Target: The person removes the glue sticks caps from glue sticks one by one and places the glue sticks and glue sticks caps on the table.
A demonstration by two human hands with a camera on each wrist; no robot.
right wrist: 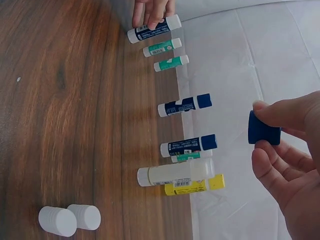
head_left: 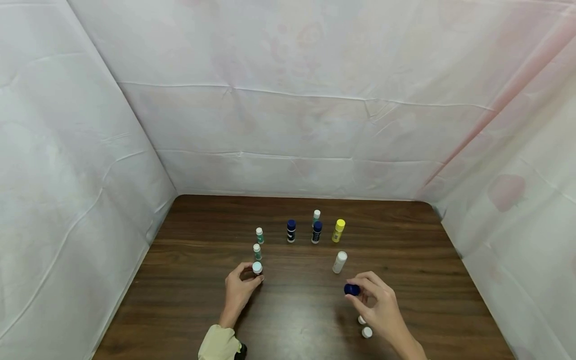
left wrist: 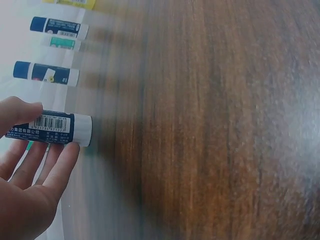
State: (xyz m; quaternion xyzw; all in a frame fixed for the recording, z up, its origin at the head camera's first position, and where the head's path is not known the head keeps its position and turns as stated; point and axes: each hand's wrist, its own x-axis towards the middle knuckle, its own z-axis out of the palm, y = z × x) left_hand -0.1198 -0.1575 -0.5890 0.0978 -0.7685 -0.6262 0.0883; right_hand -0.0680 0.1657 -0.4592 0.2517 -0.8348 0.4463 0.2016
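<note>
While a cap (head_left: 352, 290) is pinched by the right grip (head_left: 378, 305), the nine-o'clock stick (left wrist: 62, 126) is held by the left grip (head_left: 238, 292).

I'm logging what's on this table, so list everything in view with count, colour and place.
Table: 1, dark brown, under the tubes
Cloth: number of sheets unclear, whitish with pink patches, behind and beside the table
Blue-capped tubes: 2, dark blue and white, upright toward the back
Green tubes: 3, green with white tops, two beyond the left hand, one behind a blue-capped tube
Yellow tube: 1, yellow, right end of the back group
White tube: 1, white, nearer than the yellow one
White-topped tube: 1, dark blue and white, in the left hand
Blue cap: 1, blue, in the right hand
White caps: 2, white, on the table near the right hand
Sleeve: 1, pale yellow-green, left arm
Hands: 2, bare, left and right
</note>
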